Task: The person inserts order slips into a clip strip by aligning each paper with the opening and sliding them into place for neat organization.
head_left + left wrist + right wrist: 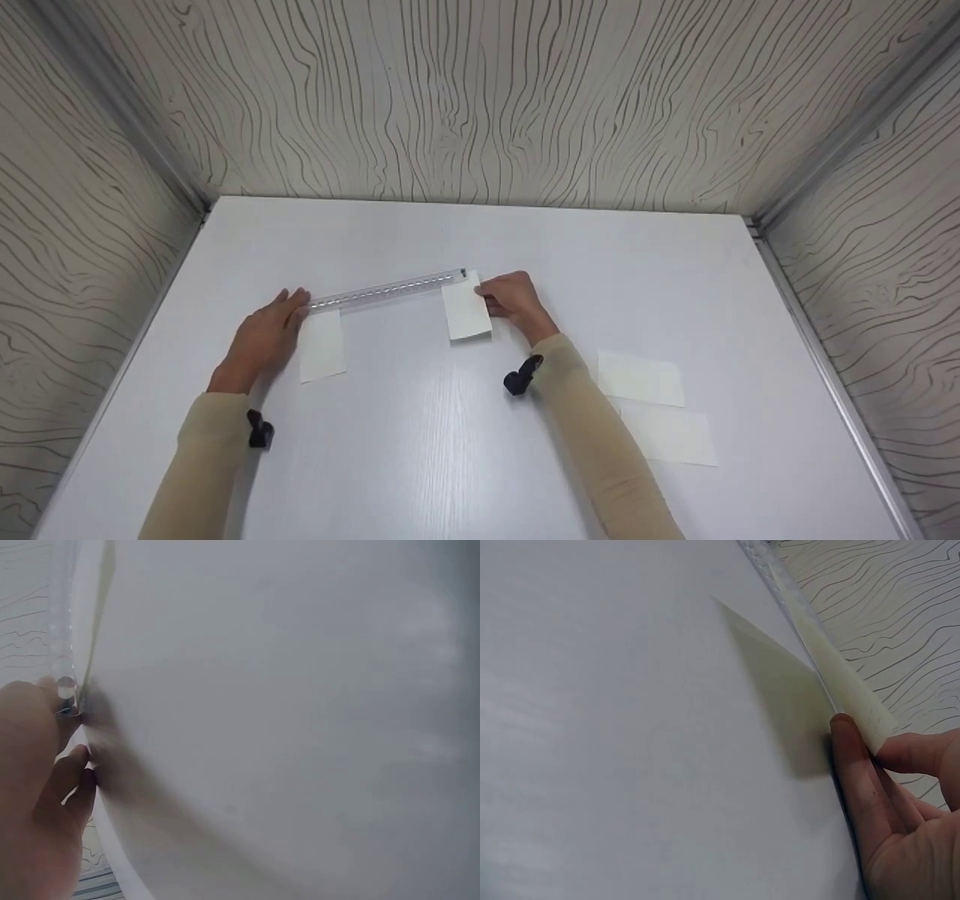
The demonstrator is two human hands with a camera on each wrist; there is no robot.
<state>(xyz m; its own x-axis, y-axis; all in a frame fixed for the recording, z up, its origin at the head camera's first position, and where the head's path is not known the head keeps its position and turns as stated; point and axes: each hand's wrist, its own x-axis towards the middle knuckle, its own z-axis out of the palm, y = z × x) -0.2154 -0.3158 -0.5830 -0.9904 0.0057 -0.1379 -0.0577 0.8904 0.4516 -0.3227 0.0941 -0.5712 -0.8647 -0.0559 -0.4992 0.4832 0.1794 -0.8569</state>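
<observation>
A clear ruler-like strip (382,292) with a shiny wavy line along it slants across the middle of the table. My left hand (270,334) is at its left end, index finger and thumb on either side of it, other fingertips against the tabletop. Below that end lies a cream paper slip (322,346), its top edge at the strip. My right hand (517,300) pinches the right edge of another cream slip (468,309), which overlaps the strip's right end. In the right wrist view this slip (840,675) stands partly lifted from the table, casting a shadow.
Two more cream slips (641,379) (675,436) lie at the right, one in front of the other, partly beside my right forearm. The white table (420,450) meets patterned wall panels (480,105) at the back and sides, with metal rails at the corners.
</observation>
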